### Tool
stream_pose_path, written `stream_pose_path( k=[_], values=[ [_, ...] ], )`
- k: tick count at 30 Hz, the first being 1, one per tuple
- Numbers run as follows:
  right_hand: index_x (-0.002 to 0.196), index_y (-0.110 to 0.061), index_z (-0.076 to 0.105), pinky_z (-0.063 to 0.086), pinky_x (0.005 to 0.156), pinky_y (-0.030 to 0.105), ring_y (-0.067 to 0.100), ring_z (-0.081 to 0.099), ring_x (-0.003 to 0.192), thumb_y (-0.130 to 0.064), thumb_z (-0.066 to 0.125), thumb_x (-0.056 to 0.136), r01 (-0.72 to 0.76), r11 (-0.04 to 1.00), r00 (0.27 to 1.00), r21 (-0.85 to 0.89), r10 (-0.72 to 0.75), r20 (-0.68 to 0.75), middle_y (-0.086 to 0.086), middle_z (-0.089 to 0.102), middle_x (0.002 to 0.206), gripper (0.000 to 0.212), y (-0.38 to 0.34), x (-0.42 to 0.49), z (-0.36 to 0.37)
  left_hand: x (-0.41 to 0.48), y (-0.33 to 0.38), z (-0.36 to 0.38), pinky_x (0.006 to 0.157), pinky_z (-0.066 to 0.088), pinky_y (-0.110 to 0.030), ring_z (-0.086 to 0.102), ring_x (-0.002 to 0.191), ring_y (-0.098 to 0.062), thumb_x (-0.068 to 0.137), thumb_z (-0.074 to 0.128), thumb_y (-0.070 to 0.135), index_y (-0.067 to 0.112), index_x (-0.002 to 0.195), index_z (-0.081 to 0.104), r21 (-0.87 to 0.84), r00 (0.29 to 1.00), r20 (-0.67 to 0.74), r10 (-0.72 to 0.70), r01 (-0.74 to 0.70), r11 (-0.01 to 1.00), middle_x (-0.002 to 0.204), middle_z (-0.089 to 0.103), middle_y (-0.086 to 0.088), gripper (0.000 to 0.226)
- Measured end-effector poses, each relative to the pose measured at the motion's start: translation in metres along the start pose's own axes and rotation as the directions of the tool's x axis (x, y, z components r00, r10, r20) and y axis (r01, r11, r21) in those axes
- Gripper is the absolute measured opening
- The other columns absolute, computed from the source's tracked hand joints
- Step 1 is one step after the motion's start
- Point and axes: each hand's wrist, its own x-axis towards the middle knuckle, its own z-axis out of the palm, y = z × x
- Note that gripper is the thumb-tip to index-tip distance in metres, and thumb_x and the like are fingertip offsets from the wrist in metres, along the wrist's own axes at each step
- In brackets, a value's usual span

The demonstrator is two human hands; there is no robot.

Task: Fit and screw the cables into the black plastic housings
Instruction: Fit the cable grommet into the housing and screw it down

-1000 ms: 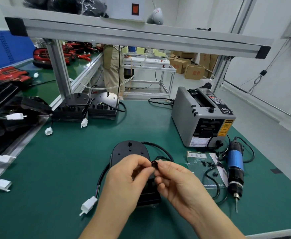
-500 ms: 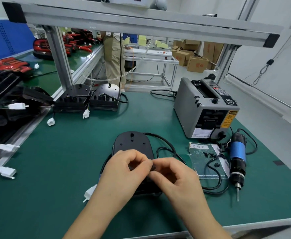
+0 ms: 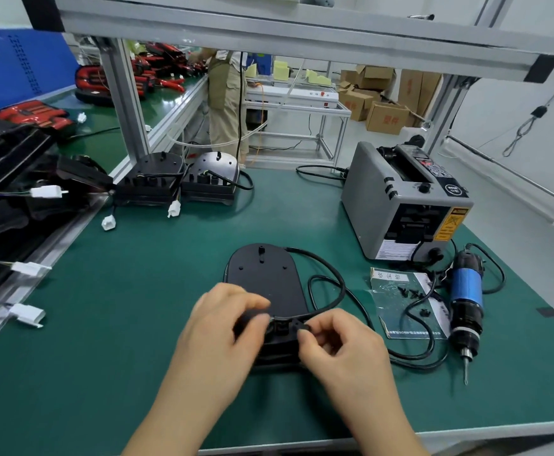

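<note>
Black plastic housing (image 3: 265,278) flat on green bench mat (image 3: 137,324), both hands close together at its near end.
Left hand (image 3: 223,327) and right hand (image 3: 338,340) each pinch the black round cable (image 3: 334,284) where it crosses the housing's near end; left grip is blurred. Right fingertips (image 3: 305,334) sit at a small black fitting on the cable. Cable loops out to the housing's right. Clear plastic bag with black screws (image 3: 400,301) lies right of the loop, blue-and-black electric screwdriver (image 3: 466,304) beside it, bit pointing to the near edge. Grey tape dispenser (image 3: 400,205) behind. Two more black housings (image 3: 157,176) at the back left.
</note>
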Motion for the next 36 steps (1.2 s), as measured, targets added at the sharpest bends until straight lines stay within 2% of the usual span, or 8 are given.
stream_pose_path(
  k=[4, 8, 12, 16, 21, 25, 31, 36],
  values=[
    [0.064, -0.026, 0.06, 0.048, 0.062, 0.029, 0.006, 0.054, 0.06, -0.026, 0.072, 0.07, -0.008, 0.998, 1.0, -0.065, 0.008, 0.001, -0.012, 0.06, 0.065, 0.014, -0.002, 0.002, 0.004, 0.0, 0.001, 0.012, 0.083, 0.029, -0.004, 0.041, 0.097, 0.0, 0.081, 0.068, 0.025, 0.03, 0.095, 0.066, 0.121, 0.996, 0.037, 0.08, -0.084, 0.989, 0.094, 0.054, 0.022, 0.015],
    [0.066, -0.025, 0.06, 0.048, 0.065, 0.032, 0.007, 0.053, 0.062, -0.031, 0.071, 0.071, 0.014, 0.996, 1.0, -0.087, -0.014, -0.002, -0.011, 0.059, 0.063, 0.013, -0.004, 0.003, 0.005, 0.004, 0.002, 0.013, 0.079, 0.033, -0.013, 0.042, 0.093, 0.0, 0.081, 0.067, 0.024, 0.032, 0.078, 0.06, 0.098, 0.996, 0.053, 0.069, -0.074, 0.992, 0.084, 0.056, 0.021, 0.012],
    [0.068, -0.027, 0.061, 0.044, 0.063, 0.021, 0.004, 0.055, 0.07, -0.039, 0.07, 0.073, 0.073, 0.993, 0.997, -0.089, -0.073, 0.003, -0.014, 0.059, 0.067, 0.016, -0.007, 0.003, 0.006, 0.005, 0.001, 0.013, 0.085, 0.038, -0.026, 0.045, 0.095, -0.001, 0.08, 0.069, 0.016, 0.029, 0.076, 0.063, -0.008, 0.997, 0.064, 0.046, -0.046, 0.999, 0.083, 0.058, 0.02, 0.014],
    [0.071, -0.024, 0.062, 0.04, 0.063, 0.019, 0.006, 0.053, 0.077, -0.036, 0.074, 0.076, 0.163, 0.972, 0.986, -0.171, -0.158, 0.047, -0.014, 0.058, 0.07, 0.017, -0.003, 0.009, 0.002, 0.006, -0.001, 0.013, 0.088, 0.037, -0.028, 0.044, 0.098, 0.0, 0.08, 0.07, 0.014, 0.034, 0.073, 0.061, -0.072, 0.998, 0.061, 0.033, -0.029, 0.997, 0.083, 0.058, 0.021, 0.023],
    [0.08, -0.029, 0.058, 0.042, 0.072, 0.025, 0.001, 0.05, 0.083, -0.036, 0.082, 0.067, 0.251, 0.935, 0.968, -0.251, -0.25, 0.033, -0.018, 0.052, 0.085, 0.028, -0.002, 0.019, -0.005, 0.004, -0.003, 0.014, 0.09, 0.035, -0.024, 0.044, 0.103, -0.001, 0.081, 0.07, 0.016, 0.033, 0.072, 0.062, -0.103, 0.998, 0.06, 0.015, -0.009, 0.995, 0.094, 0.057, 0.024, 0.021],
    [0.075, -0.022, 0.07, 0.045, 0.077, 0.042, 0.021, 0.057, 0.093, -0.042, 0.076, 0.061, 0.355, 0.869, 0.931, -0.346, -0.361, 0.05, -0.012, 0.064, 0.087, 0.025, -0.006, 0.026, -0.007, 0.005, -0.005, 0.013, 0.089, 0.035, -0.023, 0.044, 0.103, -0.002, 0.081, 0.07, 0.015, 0.034, 0.074, 0.061, -0.099, 0.995, 0.089, 0.042, -0.034, 0.995, 0.097, 0.057, 0.025, 0.022],
    [0.085, -0.027, 0.075, 0.043, 0.083, 0.041, 0.015, 0.053, 0.093, -0.041, 0.06, 0.078, 0.398, 0.875, 0.913, -0.277, -0.349, 0.209, -0.02, 0.066, 0.08, 0.022, -0.011, 0.028, -0.011, 0.006, -0.006, 0.012, 0.087, 0.033, -0.017, 0.043, 0.102, 0.0, 0.081, 0.07, 0.016, 0.036, 0.073, 0.059, -0.104, 0.994, 0.101, 0.04, -0.03, 0.994, 0.097, 0.056, 0.026, 0.024],
    [0.08, -0.031, 0.073, 0.035, 0.097, 0.037, 0.008, 0.042, 0.102, -0.031, 0.069, 0.084, 0.234, 0.954, 0.953, -0.186, -0.187, 0.24, -0.023, 0.056, 0.083, 0.006, -0.013, 0.03, -0.012, 0.003, -0.006, 0.013, 0.089, 0.036, -0.019, 0.047, 0.104, 0.0, 0.078, 0.071, 0.023, 0.041, 0.09, 0.059, -0.121, 0.996, 0.094, 0.011, 0.001, 0.993, 0.097, 0.054, 0.028, 0.025]
  ],
)
